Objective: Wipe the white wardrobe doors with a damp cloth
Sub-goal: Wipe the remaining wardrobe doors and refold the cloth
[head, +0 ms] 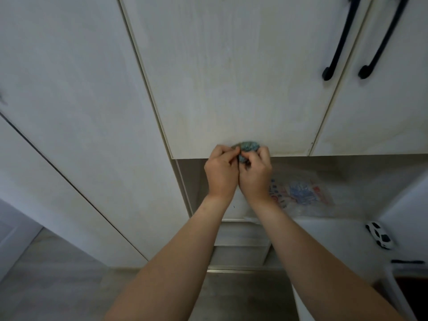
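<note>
Both hands, left hand and right hand, clamp a bunched blue-green damp cloth at the lower edge of the white wood-grain wardrobe door; I judge regripping under way; next, flatten cloth, wipe upward.

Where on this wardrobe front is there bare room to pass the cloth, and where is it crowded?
Bare door panel runs free above both hands, left and right, bunching the blue cloth at its bottom edge. Crowded: the black handles at upper right, and the printed plastic bag in the niche below.
</note>
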A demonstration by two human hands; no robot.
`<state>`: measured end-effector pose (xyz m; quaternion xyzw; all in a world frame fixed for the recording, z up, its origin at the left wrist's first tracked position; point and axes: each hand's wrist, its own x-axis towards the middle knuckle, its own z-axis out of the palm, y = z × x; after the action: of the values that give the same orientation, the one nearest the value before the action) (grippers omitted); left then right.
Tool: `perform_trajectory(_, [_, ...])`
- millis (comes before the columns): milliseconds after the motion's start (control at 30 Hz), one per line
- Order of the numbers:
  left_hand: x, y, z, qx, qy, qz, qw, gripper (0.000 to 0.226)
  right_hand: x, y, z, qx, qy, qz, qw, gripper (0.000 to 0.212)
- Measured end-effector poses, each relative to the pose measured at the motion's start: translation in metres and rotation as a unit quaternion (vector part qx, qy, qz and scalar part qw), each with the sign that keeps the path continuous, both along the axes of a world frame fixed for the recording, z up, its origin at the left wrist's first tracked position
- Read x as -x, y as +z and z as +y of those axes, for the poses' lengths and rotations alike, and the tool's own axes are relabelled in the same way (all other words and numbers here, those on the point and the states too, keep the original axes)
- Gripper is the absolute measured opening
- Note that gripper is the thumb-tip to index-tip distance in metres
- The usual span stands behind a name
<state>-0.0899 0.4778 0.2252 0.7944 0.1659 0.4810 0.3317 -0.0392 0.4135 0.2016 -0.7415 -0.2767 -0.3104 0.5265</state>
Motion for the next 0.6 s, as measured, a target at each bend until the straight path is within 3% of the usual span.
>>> perform_trajectory(133, [-0.002,0.003,-0.013,0.034,0.023,0.019,0.999,0.015,-0.004,0.008,-0.009,0.033,0.026,0.02,0.999,0.009])
perform_trajectory(333, [-0.031,0.082,-0.028,-0.005,-0.009,-0.106,0.994,0.016,-0.033,0.088,-0.023,-0.045,-0.048,-0.097,0.993,0.011])
perform_trajectory(467, [-0.031,0.034,-0.039,-0.009,-0.028,-0.041,0.999,0.013,-0.03,0.033,-0.034,-0.042,-0.033,-0.05,0.997,0.002])
perform_trajectory(600, [-0.028,-0.009,-0.05,0.027,-0.002,0.043,0.999,0.015,-0.025,-0.008,-0.051,0.009,0.005,0.028,1.0,0.008])
